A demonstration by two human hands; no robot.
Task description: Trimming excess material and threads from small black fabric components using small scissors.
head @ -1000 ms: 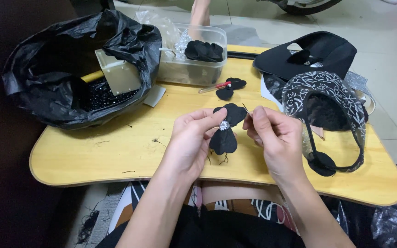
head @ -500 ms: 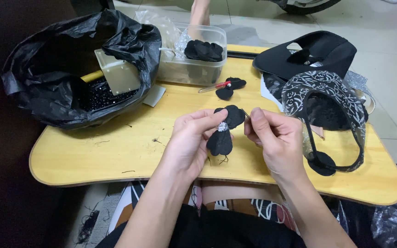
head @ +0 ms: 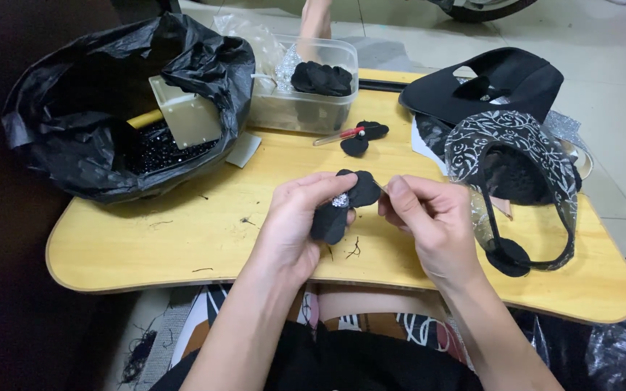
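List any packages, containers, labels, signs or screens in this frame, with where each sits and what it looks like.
Black plastic bag: table's left end, crumpled, open, with small dark beads and a pale boxy container inside.
Clear plastic tub: back centre, rectangular, holding black fabric pieces.
Clear crinkled plastic bag: behind the tub, to its left.
No labels, signs or screens are visible.

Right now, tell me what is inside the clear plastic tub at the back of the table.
The clear plastic tub holds a pile of black fabric petals near its rim, with something glittery silver beside them. Its frosted walls and the pile hide whatever lies lower down.
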